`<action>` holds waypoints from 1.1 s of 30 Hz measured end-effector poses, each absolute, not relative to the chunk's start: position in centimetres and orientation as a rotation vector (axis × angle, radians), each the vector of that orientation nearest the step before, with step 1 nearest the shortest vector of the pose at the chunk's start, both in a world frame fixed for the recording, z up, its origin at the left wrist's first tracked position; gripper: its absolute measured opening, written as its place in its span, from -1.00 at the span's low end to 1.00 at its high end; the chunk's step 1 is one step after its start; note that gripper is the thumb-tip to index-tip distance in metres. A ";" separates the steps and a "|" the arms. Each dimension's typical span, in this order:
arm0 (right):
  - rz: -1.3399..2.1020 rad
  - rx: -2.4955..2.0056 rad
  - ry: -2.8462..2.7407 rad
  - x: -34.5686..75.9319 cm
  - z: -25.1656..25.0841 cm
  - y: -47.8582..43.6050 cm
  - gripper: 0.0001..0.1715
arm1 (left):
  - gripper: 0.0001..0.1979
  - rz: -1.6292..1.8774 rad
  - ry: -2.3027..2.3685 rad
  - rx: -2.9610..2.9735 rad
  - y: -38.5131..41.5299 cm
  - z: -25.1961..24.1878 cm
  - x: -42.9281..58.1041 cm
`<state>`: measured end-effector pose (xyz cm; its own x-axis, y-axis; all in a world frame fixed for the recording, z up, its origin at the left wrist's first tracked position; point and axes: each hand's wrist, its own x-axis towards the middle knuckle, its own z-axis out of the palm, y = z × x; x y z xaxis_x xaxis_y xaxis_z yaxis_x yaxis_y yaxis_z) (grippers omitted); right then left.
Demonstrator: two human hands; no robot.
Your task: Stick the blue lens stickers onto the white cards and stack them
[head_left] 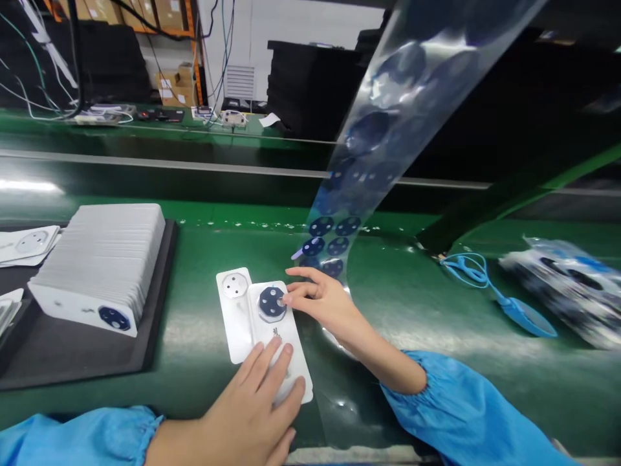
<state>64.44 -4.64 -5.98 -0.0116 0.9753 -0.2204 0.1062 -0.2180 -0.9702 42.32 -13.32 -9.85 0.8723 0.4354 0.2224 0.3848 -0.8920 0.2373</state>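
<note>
A white rounded panel (295, 330) lies on the green bench, overlapping a second white panel (233, 336) to its left. My left hand (252, 395) rests flat on the near half of the top panel, fingers spread. At the panel's far end, a dark blue round sticker with holes (270, 301) covers the round area. My right hand (323, 301) pinches the right edge of this sticker between thumb and forefinger, other fingers raised. Behind it hangs a clear strip (356, 175) carrying rows of similar dark round stickers, its lower end on the bench.
On a black mat (160, 310) at left stands a long row of white panels (104, 259), the front one bearing a dark sticker. Loose panels (29, 244) lie further left. At right are a blue-corded paddle-shaped item (526, 316) and a plastic-wrapped stack (572, 285).
</note>
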 end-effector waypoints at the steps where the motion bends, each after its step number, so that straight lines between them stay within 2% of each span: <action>1: 1.344 -1.444 -1.192 64.5 -6.0 -4.6 -0.31 | -0.44 0.417 0.632 2.863 -13.3 -9.8 42.3; 6: 1.350 -1.503 -1.218 64.7 -5.5 -4.4 -0.32 | -0.43 0.453 0.623 2.895 -13.1 -9.6 42.3; 12: 1.322 -1.539 -1.189 64.8 -5.2 -4.4 -0.22 | -0.48 0.501 0.628 2.903 -13.1 -9.3 42.2; 33: 1.427 -1.576 -1.232 64.9 -5.5 -4.1 -0.20 | -0.52 0.545 0.633 2.874 -13.2 -9.2 42.3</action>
